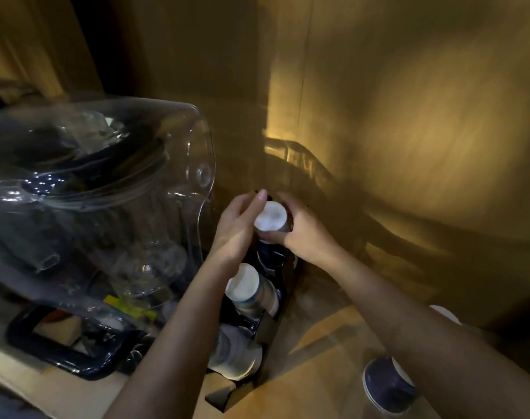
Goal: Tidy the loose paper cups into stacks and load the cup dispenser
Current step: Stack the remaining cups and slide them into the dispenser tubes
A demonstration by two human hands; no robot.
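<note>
A black cup dispenser [283, 285] stands in the corner with several slots in a row. My left hand [238, 226] and my right hand [307, 229] both grip an upside-down stack of paper cups [270, 219], its white base facing me, over the far slot. A second inverted stack [245, 288] sits in the middle slot under my left wrist. A third stack [235, 353] fills the near slot. Loose blue and white cups [389, 385] lie on their side by my right forearm.
A large clear plastic cover [112, 182] over glassware fills the left side, close to my left arm. A dark blue tray [61, 349] lies below it. Wooden walls [408, 131] close in the back and right. Another cup's white base [445, 314] peeks past my right arm.
</note>
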